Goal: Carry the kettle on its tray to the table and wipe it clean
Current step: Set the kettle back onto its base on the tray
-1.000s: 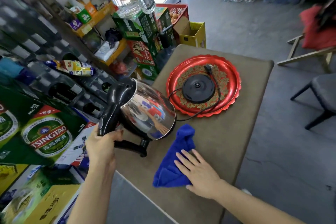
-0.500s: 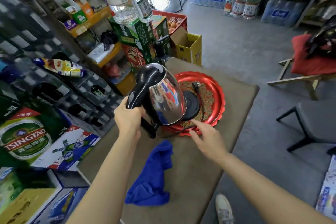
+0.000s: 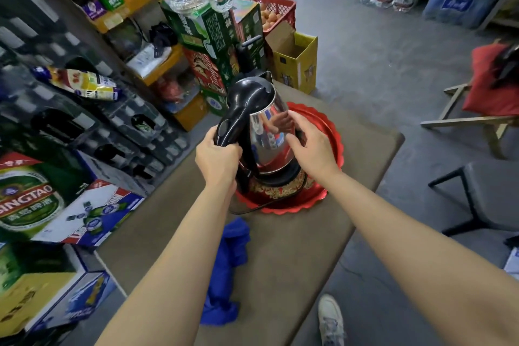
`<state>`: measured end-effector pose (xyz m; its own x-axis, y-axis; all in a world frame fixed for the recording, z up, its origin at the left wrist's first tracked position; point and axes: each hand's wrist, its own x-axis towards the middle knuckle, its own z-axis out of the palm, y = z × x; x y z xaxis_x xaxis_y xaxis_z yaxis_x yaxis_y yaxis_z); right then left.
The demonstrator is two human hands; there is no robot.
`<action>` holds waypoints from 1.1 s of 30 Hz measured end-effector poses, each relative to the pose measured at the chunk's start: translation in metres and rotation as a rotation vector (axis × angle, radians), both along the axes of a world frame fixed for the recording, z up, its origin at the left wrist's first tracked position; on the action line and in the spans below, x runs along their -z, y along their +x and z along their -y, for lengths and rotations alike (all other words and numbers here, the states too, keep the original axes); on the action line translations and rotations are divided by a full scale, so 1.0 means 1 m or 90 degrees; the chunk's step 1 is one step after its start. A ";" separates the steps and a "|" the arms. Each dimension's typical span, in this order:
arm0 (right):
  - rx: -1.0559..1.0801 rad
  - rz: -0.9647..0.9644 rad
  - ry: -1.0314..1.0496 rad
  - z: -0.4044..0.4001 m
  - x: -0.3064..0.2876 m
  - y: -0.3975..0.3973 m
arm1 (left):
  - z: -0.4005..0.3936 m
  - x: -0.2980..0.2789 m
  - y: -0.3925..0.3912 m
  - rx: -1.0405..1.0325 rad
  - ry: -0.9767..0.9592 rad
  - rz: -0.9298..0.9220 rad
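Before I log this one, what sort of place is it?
Most likely a small grocery or drinks shop: stacked beer cartons, bottled water packs on the floor, a crate of eggs and stocked shelves beside the table.

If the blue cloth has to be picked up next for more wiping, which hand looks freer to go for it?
The right hand, probably. It only rests open against the kettle body, while the left hand is closed on the handle, steadying the kettle on the red tray. The blue cloth lies between the forearms.

Kettle (image 3: 266, 132) on tray (image 3: 327, 132) on table (image 3: 295, 247); cloth (image 3: 227, 270) nearer.
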<state>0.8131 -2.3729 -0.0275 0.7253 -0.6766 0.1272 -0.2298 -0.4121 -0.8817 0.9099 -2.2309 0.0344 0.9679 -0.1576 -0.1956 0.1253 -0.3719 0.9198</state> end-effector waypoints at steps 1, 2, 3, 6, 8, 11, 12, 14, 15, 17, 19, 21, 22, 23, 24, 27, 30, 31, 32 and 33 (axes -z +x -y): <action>0.001 -0.005 0.002 0.004 0.003 0.001 | 0.002 0.002 0.000 -0.001 0.003 0.002; -0.001 -0.007 0.005 0.007 0.006 0.001 | 0.004 0.003 0.000 -0.002 0.007 0.002; -0.004 -0.006 0.010 0.008 0.009 0.001 | 0.005 0.005 0.000 -0.002 0.013 0.000; -0.013 -0.002 0.029 0.009 0.016 -0.003 | 0.007 0.006 -0.006 0.008 0.025 -0.011; -0.014 0.009 0.041 0.009 0.017 -0.005 | 0.009 0.005 -0.008 0.015 0.019 -0.010; -0.006 0.027 0.048 0.006 0.017 -0.006 | 0.011 0.004 -0.010 0.023 0.023 -0.006; -0.003 0.032 0.055 0.004 0.019 -0.007 | 0.009 0.005 -0.013 0.022 0.026 -0.009; -0.003 0.048 0.074 -0.001 0.025 -0.012 | 0.004 0.007 -0.019 0.017 0.024 -0.015; -0.004 0.058 0.083 -0.002 0.029 -0.015 | 0.002 0.007 -0.023 0.019 0.021 -0.012; -0.004 0.073 0.088 -0.001 0.034 -0.016 | 0.004 0.006 -0.026 0.025 0.021 0.006; 0.002 0.067 0.088 0.003 0.034 -0.013 | 0.010 0.003 -0.024 0.033 0.029 0.022; 0.008 0.046 0.079 0.005 0.033 -0.008 | 0.010 0.007 -0.021 0.040 0.034 0.032; 0.007 0.042 0.072 0.004 0.034 -0.007 | 0.008 0.011 -0.021 0.041 0.031 0.035; 0.005 0.042 0.066 0.003 0.036 -0.006 | 0.004 0.015 -0.021 0.045 0.028 0.039; 0.004 0.042 0.058 0.001 0.038 -0.007 | 0.000 0.020 -0.022 0.053 0.028 0.047; 0.007 0.043 0.042 -0.003 0.046 -0.013 | -0.009 0.033 -0.027 0.093 0.044 0.067; 0.007 0.040 0.017 -0.003 0.049 -0.015 | -0.013 0.039 -0.027 0.112 0.053 0.073; 0.009 0.040 0.012 -0.002 0.049 -0.014 | -0.014 0.039 -0.026 0.124 0.052 0.077; 0.011 0.039 0.008 -0.001 0.049 -0.014 | -0.015 0.038 -0.026 0.142 0.051 0.079; 0.012 0.038 0.003 -0.002 0.049 -0.013 | -0.018 0.037 -0.025 0.165 0.046 0.076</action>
